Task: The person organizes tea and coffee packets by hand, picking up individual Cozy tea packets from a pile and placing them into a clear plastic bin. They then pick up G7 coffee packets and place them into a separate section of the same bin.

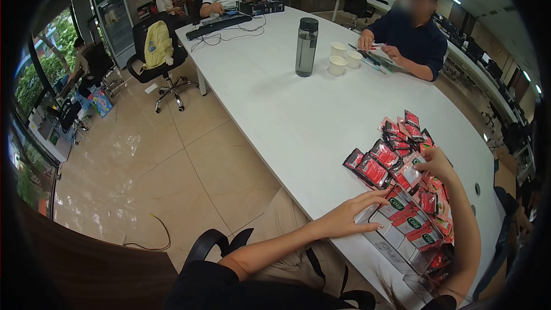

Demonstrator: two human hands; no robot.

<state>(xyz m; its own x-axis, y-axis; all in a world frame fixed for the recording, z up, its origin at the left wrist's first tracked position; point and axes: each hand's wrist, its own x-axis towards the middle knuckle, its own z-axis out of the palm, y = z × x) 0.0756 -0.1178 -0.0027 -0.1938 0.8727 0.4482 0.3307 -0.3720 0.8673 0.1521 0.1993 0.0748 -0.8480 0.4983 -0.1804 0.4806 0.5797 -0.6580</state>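
Observation:
My left hand (361, 212) reaches over the near left end of a clear plastic organizer box (390, 241), thumb on the near side and fingers along the far side. Red sachets with green oval logos (413, 224) stand in its compartments. Beyond the box, my right hand (435, 165) pinches a red and pale sachet (411, 172) between thumb and fingers. Around that hand lies a loose heap of red and black sachets (383, 155). More red and pink sachets lie between the box and my right forearm.
A dark water bottle (306, 49) and three paper cups (337, 65) stand farther along the white table (258, 92). Across it, a person in a dark shirt (422, 46) handles pens. Another person sits at the far end beside a keyboard (221, 24). An office chair (158, 51) stands left.

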